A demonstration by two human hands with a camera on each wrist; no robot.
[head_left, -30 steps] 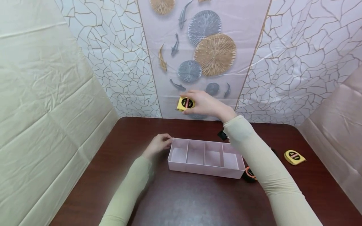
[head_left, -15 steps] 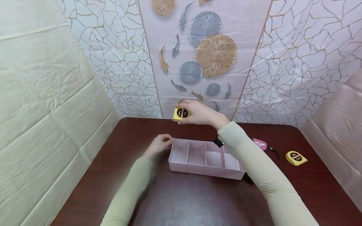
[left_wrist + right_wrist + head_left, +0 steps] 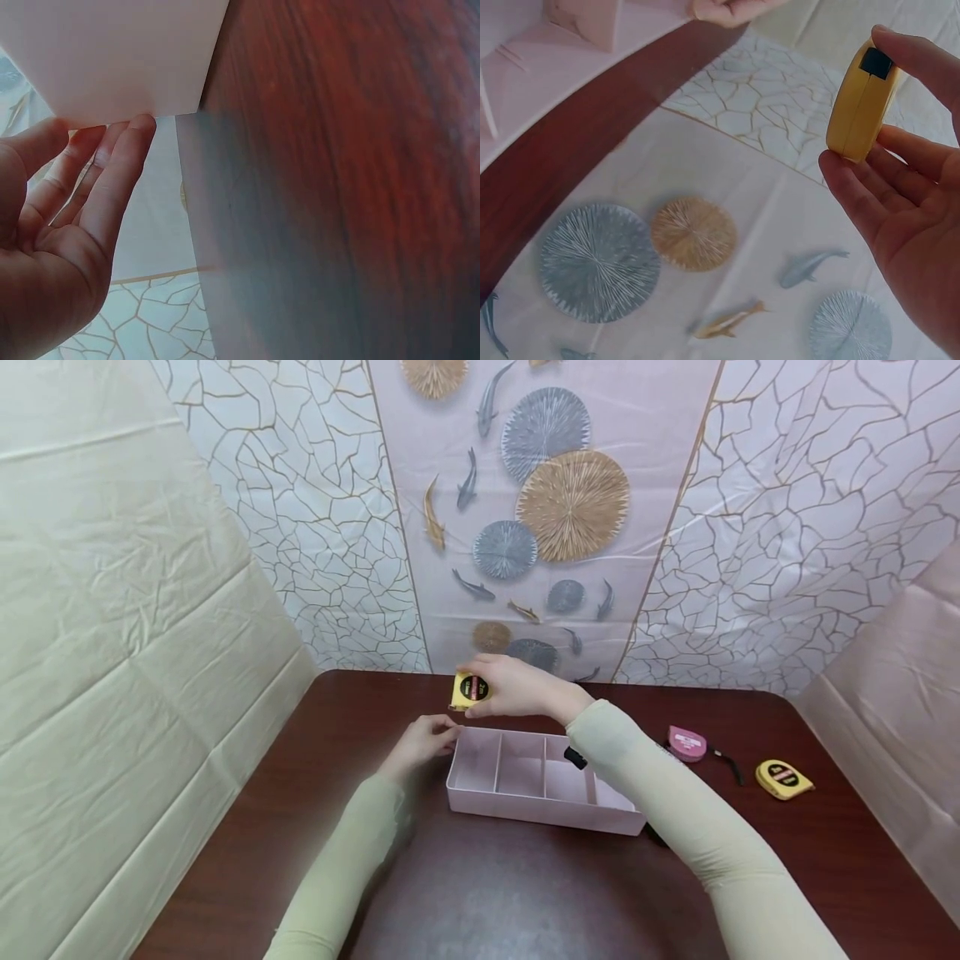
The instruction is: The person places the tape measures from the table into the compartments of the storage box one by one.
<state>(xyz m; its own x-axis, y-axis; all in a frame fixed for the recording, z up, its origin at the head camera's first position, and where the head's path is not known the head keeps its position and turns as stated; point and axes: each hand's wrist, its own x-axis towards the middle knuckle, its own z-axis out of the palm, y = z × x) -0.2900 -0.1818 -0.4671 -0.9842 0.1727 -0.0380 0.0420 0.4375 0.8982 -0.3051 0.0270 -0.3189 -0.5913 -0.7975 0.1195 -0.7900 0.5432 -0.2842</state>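
Note:
My right hand (image 3: 510, 689) holds a yellow tape measure (image 3: 470, 692) above the back left of a pink box (image 3: 525, 810) with dividers. The right wrist view shows that tape measure (image 3: 860, 105) edge-on, pinched between thumb and fingers. At the box's back left corner, my left hand (image 3: 422, 745) grips the edge with thumb and fingertips. Close up in the left wrist view, the left hand's fingertips (image 3: 141, 124) touch the box's pale end wall (image 3: 120, 60). The compartments in sight hold nothing; the box's right end is partly behind my right sleeve.
A pink tape measure (image 3: 687, 744) with a black strap and another yellow tape measure (image 3: 783, 779) lie on the dark red table (image 3: 525, 893), right of the box. A black thing (image 3: 655, 836) is mostly hidden under my right forearm. Patterned cloth (image 3: 330, 527) hangs behind.
My right hand has come down and slightly left with the yellow tape measure, towards the box's left end. The pink tape measure has come out from behind the sleeve. My left hand stays put.

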